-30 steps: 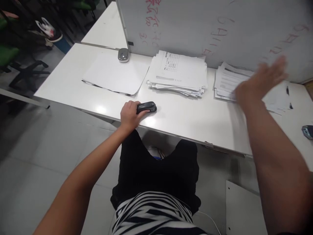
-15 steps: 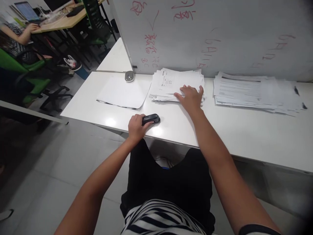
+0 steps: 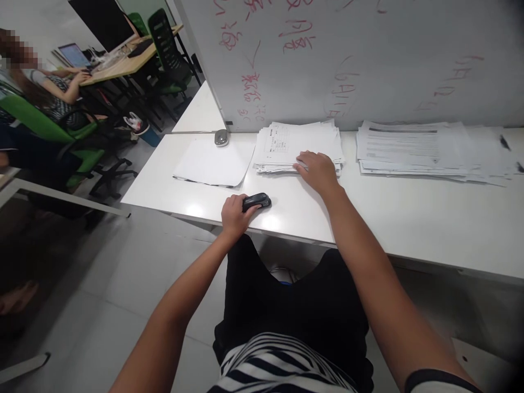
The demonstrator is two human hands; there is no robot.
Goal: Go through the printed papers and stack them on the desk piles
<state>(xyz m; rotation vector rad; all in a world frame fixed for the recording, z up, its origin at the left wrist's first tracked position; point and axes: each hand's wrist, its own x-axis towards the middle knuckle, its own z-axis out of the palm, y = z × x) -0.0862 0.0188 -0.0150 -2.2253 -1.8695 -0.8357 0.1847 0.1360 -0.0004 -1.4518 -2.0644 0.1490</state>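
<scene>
My left hand (image 3: 234, 216) is wrapped round a black stapler (image 3: 259, 200), low at the near edge of the white table (image 3: 290, 207). Ahead and to the right, my right hand (image 3: 320, 173) has its fingers drawn together over the front edge of the middle paper stack (image 3: 305, 137). Its thumb lies against the front edge of the sheets, and how many it grips is hidden. Printed text shows on the left part of the top sheet.
Left of the stack lie flat white sheets (image 3: 213, 164) with a small grey-and-white device (image 3: 221, 137) at their back edge. A wider stack of printed papers (image 3: 401, 144) sits on the right. Behind stands a whiteboard (image 3: 385, 71). A seated person (image 3: 61, 95) is at a far desk.
My right hand's spread fingers have drawn together and slid toward the front edge of the stack. My left hand still holds the stapler. The view has shifted slightly.
</scene>
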